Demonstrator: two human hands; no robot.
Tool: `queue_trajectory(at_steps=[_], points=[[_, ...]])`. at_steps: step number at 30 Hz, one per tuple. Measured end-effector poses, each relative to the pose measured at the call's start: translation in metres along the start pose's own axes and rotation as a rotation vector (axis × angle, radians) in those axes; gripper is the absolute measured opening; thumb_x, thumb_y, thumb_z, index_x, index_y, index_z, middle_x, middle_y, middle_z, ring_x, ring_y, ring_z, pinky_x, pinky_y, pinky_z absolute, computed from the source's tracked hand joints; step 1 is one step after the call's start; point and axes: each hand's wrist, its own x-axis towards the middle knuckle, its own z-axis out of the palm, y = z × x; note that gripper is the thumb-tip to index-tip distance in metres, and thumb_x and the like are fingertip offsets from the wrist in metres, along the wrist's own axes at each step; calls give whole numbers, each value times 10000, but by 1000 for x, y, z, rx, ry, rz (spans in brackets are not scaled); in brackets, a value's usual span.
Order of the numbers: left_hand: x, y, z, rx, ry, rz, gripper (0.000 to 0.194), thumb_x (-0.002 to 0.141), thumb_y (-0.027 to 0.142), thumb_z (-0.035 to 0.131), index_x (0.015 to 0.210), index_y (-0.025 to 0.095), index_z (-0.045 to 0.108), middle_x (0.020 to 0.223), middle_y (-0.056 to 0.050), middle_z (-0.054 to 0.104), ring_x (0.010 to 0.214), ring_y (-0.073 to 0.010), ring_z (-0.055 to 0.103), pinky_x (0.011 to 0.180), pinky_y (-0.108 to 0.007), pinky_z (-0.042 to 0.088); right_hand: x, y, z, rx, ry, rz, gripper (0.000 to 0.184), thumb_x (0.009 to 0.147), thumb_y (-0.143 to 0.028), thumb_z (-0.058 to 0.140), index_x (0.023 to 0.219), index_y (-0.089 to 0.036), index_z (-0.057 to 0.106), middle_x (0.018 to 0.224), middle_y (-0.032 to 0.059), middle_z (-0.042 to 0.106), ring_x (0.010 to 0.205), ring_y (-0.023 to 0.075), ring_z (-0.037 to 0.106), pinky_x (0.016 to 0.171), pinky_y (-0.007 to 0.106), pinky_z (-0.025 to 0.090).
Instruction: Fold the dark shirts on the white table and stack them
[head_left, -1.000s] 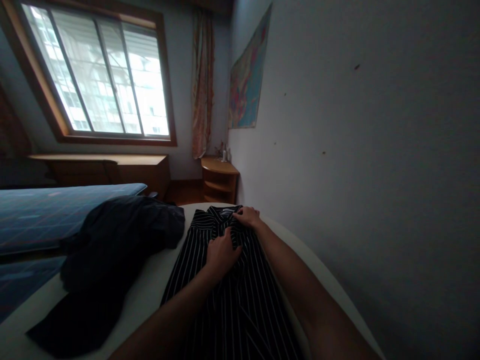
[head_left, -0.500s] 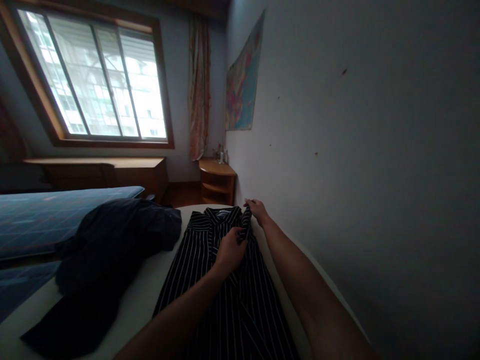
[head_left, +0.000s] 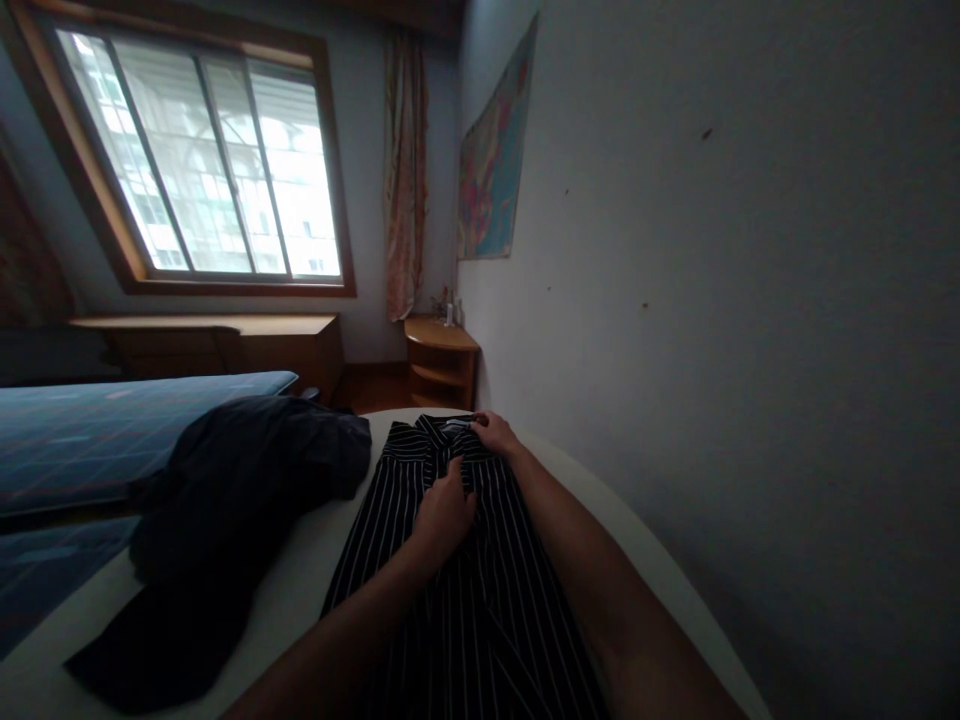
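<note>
A black shirt with thin white stripes [head_left: 390,510] lies lengthwise on a pale rounded table [head_left: 652,560], its collar at the far end and a light label showing inside. My left hand [head_left: 446,510] rests on the front below the collar, index finger stretched out and thumb apart, with nothing pinched; its other fingers are hidden. At the collar's right side my right hand [head_left: 495,433] has its fingers closed on the fabric edge. Both forearms cross over the shirt's lower part and hide some of it.
A crumpled dark garment [head_left: 247,480] lies on the table's left side. Beyond it is a blue checked mattress [head_left: 150,430]. A wall [head_left: 712,400] runs close along the right. A corner shelf [head_left: 442,340] and a desk [head_left: 285,330] stand at the back.
My left hand has let go of the shirt's right shoulder fabric and moved slightly nearer. That folded-up fabric now lies flat. My right hand has shifted left and down to the collar.
</note>
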Motion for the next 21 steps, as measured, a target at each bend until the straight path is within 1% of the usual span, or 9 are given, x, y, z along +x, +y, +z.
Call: queue_trajectory(at_steps=[3, 5, 7, 9, 11, 13, 15, 18, 21], points=[[0, 2, -3, 110, -10, 45, 404, 897, 259, 543, 1299, 215, 547, 1122, -108, 719, 1014, -273, 685, 830, -346, 496, -11, -2, -2, -150, -15, 5, 456, 847, -321, 588, 1302, -284, 589, 1303, 41, 641, 1225, 235, 550, 1026, 384, 412], [1, 2, -3, 150, -22, 77, 305, 901, 258, 528, 1186, 223, 628, 1122, -90, 721, 1034, -263, 673, 860, -345, 491, -19, -1, -5, -241, -23, 7, 482, 831, -326, 594, 1312, -296, 581, 1351, 46, 605, 1289, 267, 485, 1056, 435, 374], [2, 0, -1, 160, -27, 112, 263, 890, 252, 536, 1112, 206, 670, 1106, -89, 726, 1072, -266, 648, 916, -352, 470, -26, 0, -8, -314, -33, 6, 498, 827, -358, 592, 1319, -289, 575, 1370, 58, 585, 1324, 292, 433, 1064, 475, 349], [3, -2, 2, 164, -28, 140, 255, 878, 261, 553, 1082, 190, 687, 1097, -95, 728, 1102, -282, 621, 962, -372, 446, -32, 0, -9, -363, -48, -4, 509, 832, -427, 583, 1318, -276, 576, 1370, 67, 581, 1331, 304, 410, 1058, 486, 343], [3, -4, 4, 166, -27, 157, 269, 874, 272, 558, 1092, 184, 689, 1118, -99, 722, 1122, -289, 603, 987, -385, 431, -36, 0, -10, -400, -62, -18, 521, 836, -495, 565, 1299, -256, 595, 1358, 81, 585, 1321, 311, 409, 1050, 482, 342], [1, -5, 7, 159, -21, 165, 301, 879, 279, 552, 1136, 181, 676, 1159, -98, 708, 1138, -283, 592, 1005, -383, 420, -37, 0, -9, -431, -76, -27, 521, 835, -526, 555, 1256, -229, 631, 1334, 106, 594, 1298, 324, 422, 1039, 479, 341], [-1, -7, 9, 147, -8, 168, 346, 890, 277, 536, 1203, 178, 646, 1212, -97, 685, 1161, -272, 579, 1019, -378, 410, -37, -1, -9, -455, -90, -36, 501, 824, -516, 565, 1216, -217, 658, 1314, 123, 601, 1282, 332, 430, 1028, 478, 337], [-5, -10, 14, 115, 23, 179, 401, 909, 261, 503, 1290, 173, 590, 1280, -90, 647, 1211, -245, 550, 1048, -362, 386, -35, 0, -7, -468, -109, -62, 455, 809, -475, 582, 1187, -237, 669, 1307, 112, 609, 1298, 320, 418, 1032, 466, 314], [-8, -14, 20, 58, 59, 198, 411, 917, 245, 485, 1308, 153, 574, 1297, -93, 634, 1232, -238, 534, 1070, -364, 368, -32, 1, -7, -462, -109, -78, 434, 817, -464, 566, 1172, -234, 660, 1287, 110, 626, 1288, 299, 444, 1031, 458, 301]])
